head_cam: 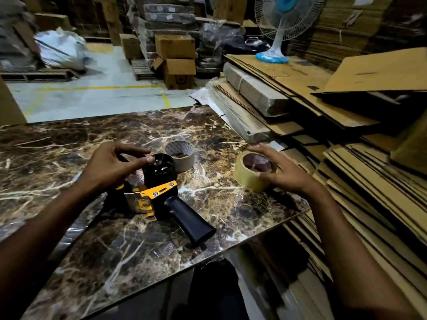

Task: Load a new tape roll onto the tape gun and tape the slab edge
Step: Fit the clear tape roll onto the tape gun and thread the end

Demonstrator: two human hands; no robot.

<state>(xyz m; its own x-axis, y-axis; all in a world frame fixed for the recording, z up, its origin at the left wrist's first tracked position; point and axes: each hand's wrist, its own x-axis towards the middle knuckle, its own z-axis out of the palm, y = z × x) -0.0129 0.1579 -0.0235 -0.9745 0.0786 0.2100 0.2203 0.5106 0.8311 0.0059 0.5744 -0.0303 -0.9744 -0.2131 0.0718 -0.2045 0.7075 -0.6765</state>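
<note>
A yellow and black tape gun (161,197) lies on a dark brown marble slab (57,146), its black handle pointing toward me. Its black spool hub (159,169) stands bare. My left hand (115,165) rests its fingers on the top of the hub. My right hand (279,169) grips a full roll of clear tape (249,176) near the slab's right edge, with a loose tail of tape hanging from the roll. An empty cardboard tape core (181,155) sits on the slab just behind the hub.
Flattened cardboard sheets (346,139) are stacked high along the right side of the slab. A blue and white fan (279,31) stands on them at the back. Open cartons (178,63) and a concrete floor with yellow lines lie beyond the slab.
</note>
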